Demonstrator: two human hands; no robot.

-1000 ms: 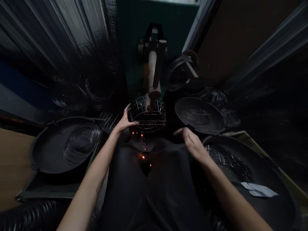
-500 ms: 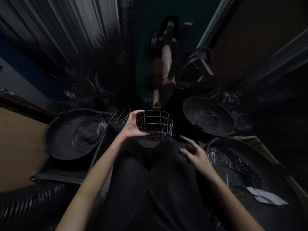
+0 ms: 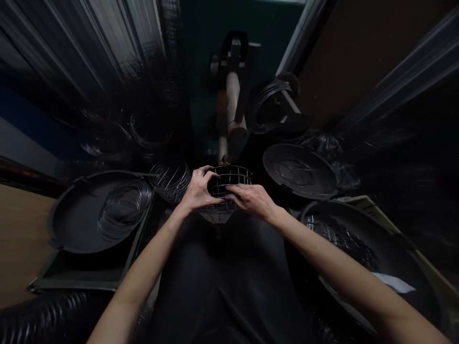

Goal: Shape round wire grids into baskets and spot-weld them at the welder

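Green panel (image 3: 272,28) behind, left hand's (image 3: 198,190) grip around wire basket (image 3: 234,176), right hand (image 3: 255,199) now touching it, pinch unclear

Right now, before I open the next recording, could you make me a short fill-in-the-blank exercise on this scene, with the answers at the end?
1. Opposite the left hand, the right hand is at the round wire cage from the picture's ____ side.
2. In the dark round tray on the picture's left, the coil is of thin metal ____.
3. The panel behind the cylindrical machine arm is dark ____ in colour.

Missing words: right; wire; green.
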